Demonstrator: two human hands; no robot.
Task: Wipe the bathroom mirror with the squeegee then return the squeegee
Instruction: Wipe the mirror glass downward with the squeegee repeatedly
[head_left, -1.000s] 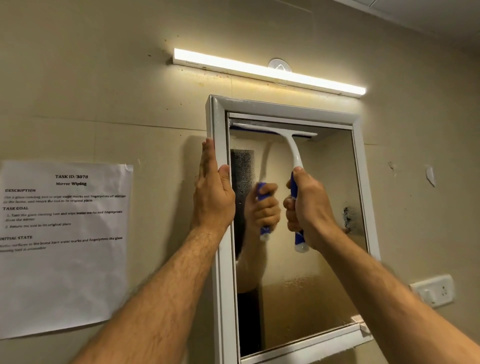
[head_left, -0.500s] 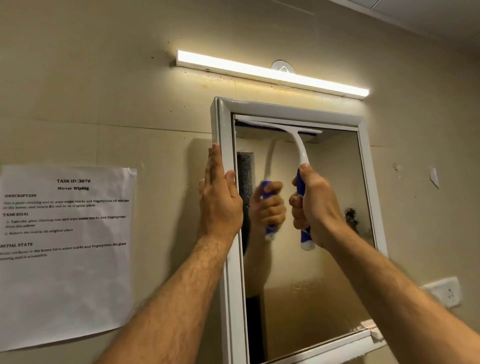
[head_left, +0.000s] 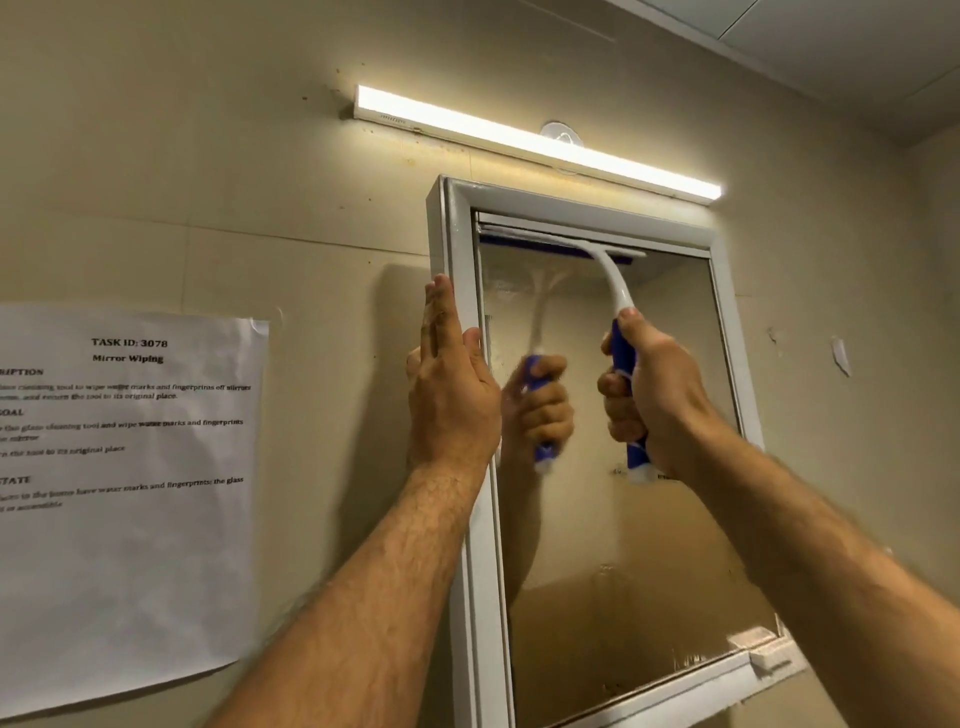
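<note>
From my head view, my right hand (head_left: 660, 395) curls tight round the blue handle of the squeegee (head_left: 615, 291), whose blade sits flat against the bathroom mirror (head_left: 613, 561) just under the frame's top rail. My left hand (head_left: 452, 395) lies flat, fingers straight and together, steadying the white frame (head_left: 478, 571). I should draw straight down with even pressure, blade level.
</note>
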